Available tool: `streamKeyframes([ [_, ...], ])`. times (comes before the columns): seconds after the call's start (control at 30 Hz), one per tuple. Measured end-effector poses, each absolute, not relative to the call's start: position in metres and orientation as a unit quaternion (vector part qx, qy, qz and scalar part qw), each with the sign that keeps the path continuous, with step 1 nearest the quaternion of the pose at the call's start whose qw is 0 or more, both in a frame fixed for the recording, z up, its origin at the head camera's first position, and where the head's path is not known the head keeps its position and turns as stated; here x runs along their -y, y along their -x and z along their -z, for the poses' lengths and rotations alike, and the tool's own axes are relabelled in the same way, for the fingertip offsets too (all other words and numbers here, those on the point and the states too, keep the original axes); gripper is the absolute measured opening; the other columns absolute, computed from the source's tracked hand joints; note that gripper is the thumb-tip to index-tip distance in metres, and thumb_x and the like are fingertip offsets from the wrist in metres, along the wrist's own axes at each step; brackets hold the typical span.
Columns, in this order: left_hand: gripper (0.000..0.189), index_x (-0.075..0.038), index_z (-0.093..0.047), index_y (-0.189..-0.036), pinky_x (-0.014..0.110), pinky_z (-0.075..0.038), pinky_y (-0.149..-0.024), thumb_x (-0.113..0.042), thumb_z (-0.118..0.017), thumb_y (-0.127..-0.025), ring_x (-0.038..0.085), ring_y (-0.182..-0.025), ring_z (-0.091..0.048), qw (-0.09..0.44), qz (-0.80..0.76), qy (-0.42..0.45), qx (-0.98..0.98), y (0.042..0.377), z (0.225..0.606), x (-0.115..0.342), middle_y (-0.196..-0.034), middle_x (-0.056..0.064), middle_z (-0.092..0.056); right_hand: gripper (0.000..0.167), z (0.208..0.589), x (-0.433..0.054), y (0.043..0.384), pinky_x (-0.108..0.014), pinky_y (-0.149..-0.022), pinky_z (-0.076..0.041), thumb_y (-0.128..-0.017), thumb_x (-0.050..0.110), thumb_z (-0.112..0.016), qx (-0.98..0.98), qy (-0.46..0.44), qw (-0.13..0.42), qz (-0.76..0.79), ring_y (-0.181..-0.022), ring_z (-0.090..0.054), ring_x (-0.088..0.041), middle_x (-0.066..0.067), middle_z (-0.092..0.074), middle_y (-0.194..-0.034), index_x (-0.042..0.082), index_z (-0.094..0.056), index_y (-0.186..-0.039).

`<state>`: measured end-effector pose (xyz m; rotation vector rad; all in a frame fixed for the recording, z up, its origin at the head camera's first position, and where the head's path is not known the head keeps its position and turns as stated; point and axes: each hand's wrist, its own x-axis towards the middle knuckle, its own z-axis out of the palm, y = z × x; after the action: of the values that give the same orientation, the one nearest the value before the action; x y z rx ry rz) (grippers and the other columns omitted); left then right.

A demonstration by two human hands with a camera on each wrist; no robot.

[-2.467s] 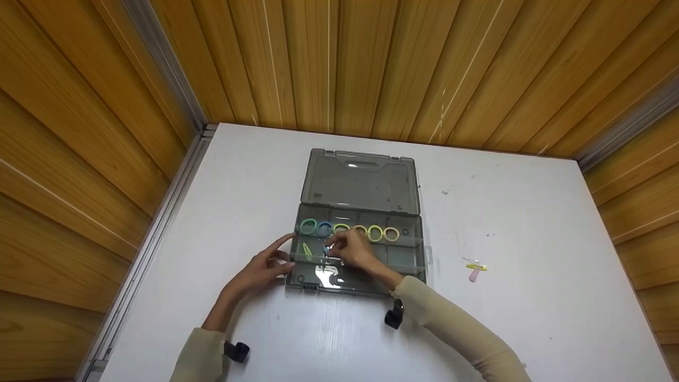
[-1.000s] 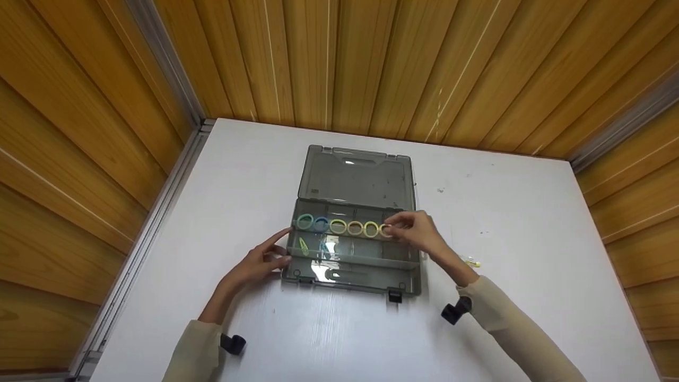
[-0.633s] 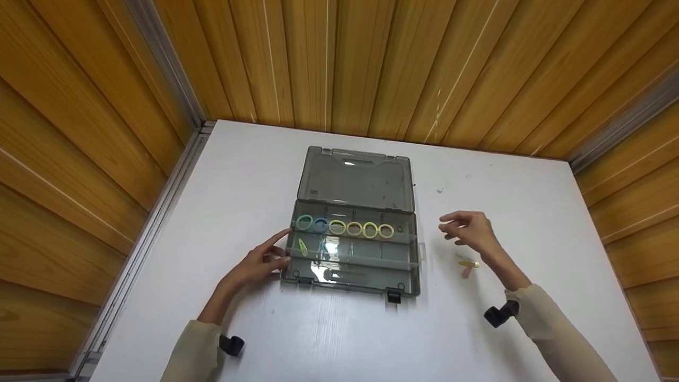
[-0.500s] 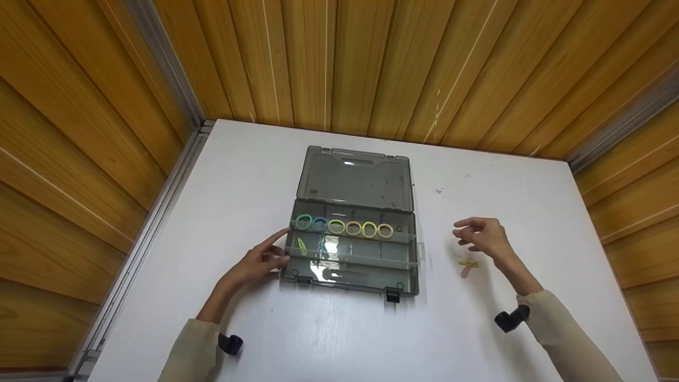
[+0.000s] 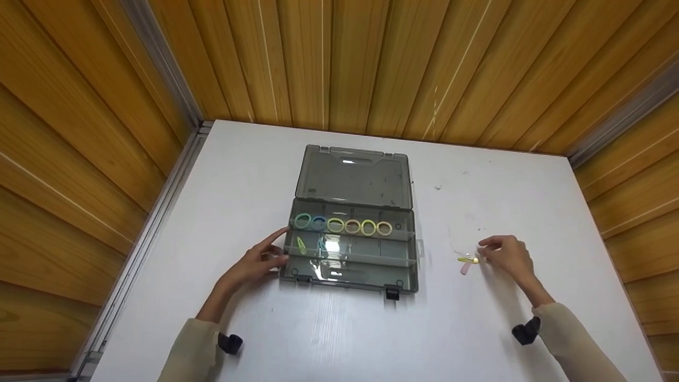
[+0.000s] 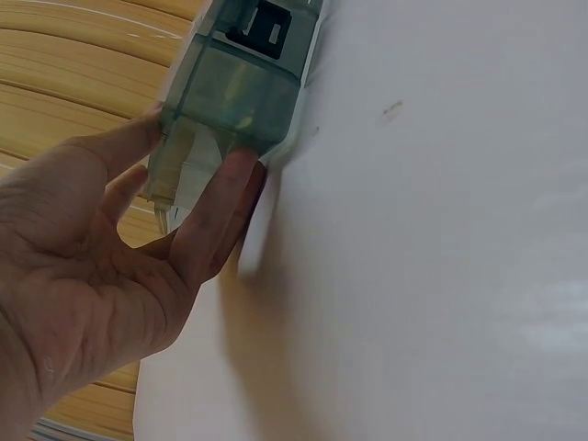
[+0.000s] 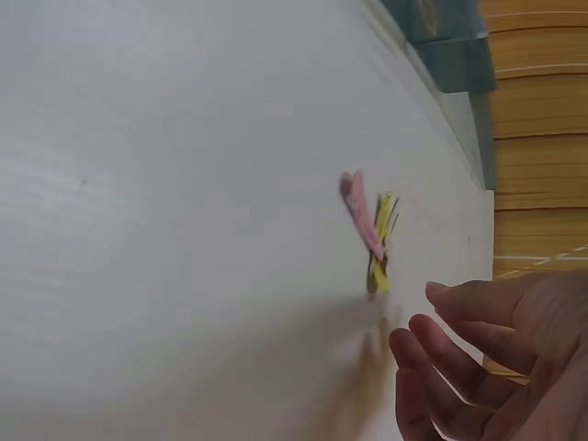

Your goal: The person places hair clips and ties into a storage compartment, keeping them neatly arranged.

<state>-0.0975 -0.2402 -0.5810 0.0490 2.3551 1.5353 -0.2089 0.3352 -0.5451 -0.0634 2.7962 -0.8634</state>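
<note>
A grey translucent compartment box (image 5: 339,273) lies with its lid folded back. My left hand (image 5: 260,262) rests at its left side, index finger and thumb spread along the edge; the left wrist view shows the left fingertips touching the box corner (image 6: 243,101). Several hair ties (image 5: 335,225) fill the back row. In the middle row are a green hair clip (image 5: 301,245) and a blue clip (image 5: 321,246). My right hand (image 5: 509,257) hovers just right of a yellow hair clip (image 5: 467,260) and a pink hair clip (image 7: 363,216), which cross on the table. Its fingers are loosely bent, holding nothing.
The open lid (image 5: 354,178) lies flat behind the box. Two black latches, one of them the right latch (image 5: 392,293), stick out at the front. Wood-plank walls (image 5: 350,63) stand behind and beside the white table (image 5: 329,339).
My right hand has left the middle compartments, touched the rightmost hair tie, then moved right and down to beside the loose clips. The left hand stays at the box's left side.
</note>
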Motion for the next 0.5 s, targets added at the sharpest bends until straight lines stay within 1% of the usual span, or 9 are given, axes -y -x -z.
streamKeyframes([
  [0.07,0.072,-0.026,-0.029,-0.162,0.04,-0.053,-0.092,-0.03,-0.066,-0.101,0.026,-0.108,-0.066,0.163,-0.54,-0.019,-0.826,0.098,0.581,0.24,-0.126,0.022,-0.063,0.023,0.548,-0.336,0.209,-0.029,-0.062,-0.043,-0.092,0.012,-0.07,-0.959,0.033,0.087,0.269,-0.077,-0.069,-0.022,-0.021,-0.076,-0.099,-0.003,-0.075,-0.109],
  [0.17,0.072,-0.027,-0.029,-0.162,0.042,-0.053,-0.093,-0.03,-0.066,-0.101,0.027,-0.109,-0.066,0.165,-0.541,-0.017,-0.824,0.097,0.58,0.24,-0.126,0.023,-0.063,0.021,0.553,-0.336,0.208,-0.029,-0.066,-0.047,-0.093,0.009,-0.07,-0.958,0.061,0.068,0.271,-0.086,-0.071,-0.034,-0.023,-0.075,-0.102,-0.004,-0.076,-0.108],
  [0.23,0.072,-0.028,-0.028,-0.162,0.043,-0.054,-0.094,-0.03,-0.066,-0.101,0.028,-0.11,-0.066,0.167,-0.54,-0.016,-0.825,0.097,0.58,0.24,-0.128,0.023,-0.063,0.018,0.557,-0.334,0.208,-0.026,-0.067,-0.049,-0.092,0.007,-0.072,-0.955,0.084,0.052,0.281,-0.09,-0.073,-0.038,-0.024,-0.075,-0.103,-0.004,-0.076,-0.106],
  [0.27,0.073,-0.029,-0.028,-0.162,0.044,-0.053,-0.095,-0.03,-0.066,-0.101,0.028,-0.111,-0.066,0.169,-0.542,-0.013,-0.823,0.097,0.58,0.24,-0.128,0.023,-0.062,0.017,0.559,-0.333,0.208,-0.024,-0.068,-0.05,-0.092,0.006,-0.072,-0.951,0.096,0.045,0.289,-0.09,-0.073,-0.039,-0.024,-0.076,-0.103,-0.004,-0.076,-0.106],
  [0.37,0.073,-0.027,-0.028,-0.163,0.045,-0.054,-0.095,-0.03,-0.066,-0.101,0.029,-0.112,-0.066,0.169,-0.541,-0.018,-0.824,0.097,0.58,0.24,-0.129,0.023,-0.062,0.016,0.564,-0.33,0.206,-0.019,-0.068,-0.05,-0.09,0.003,-0.074,-0.941,0.134,0.029,0.311,-0.089,-0.073,-0.036,-0.021,-0.076,-0.101,-0.003,-0.077,-0.105],
  [0.5,0.073,-0.025,-0.028,-0.163,0.046,-0.053,-0.094,-0.032,-0.066,-0.101,0.029,-0.113,-0.065,0.169,-0.542,-0.022,-0.823,0.098,0.579,0.24,-0.129,0.024,-0.061,0.016,0.57,-0.324,0.203,-0.021,-0.073,-0.053,-0.087,-0.003,-0.076,-0.929,0.193,0.032,0.313,-0.087,-0.072,-0.031,-0.014,-0.075,-0.098,-0.001,-0.077,-0.103],
])
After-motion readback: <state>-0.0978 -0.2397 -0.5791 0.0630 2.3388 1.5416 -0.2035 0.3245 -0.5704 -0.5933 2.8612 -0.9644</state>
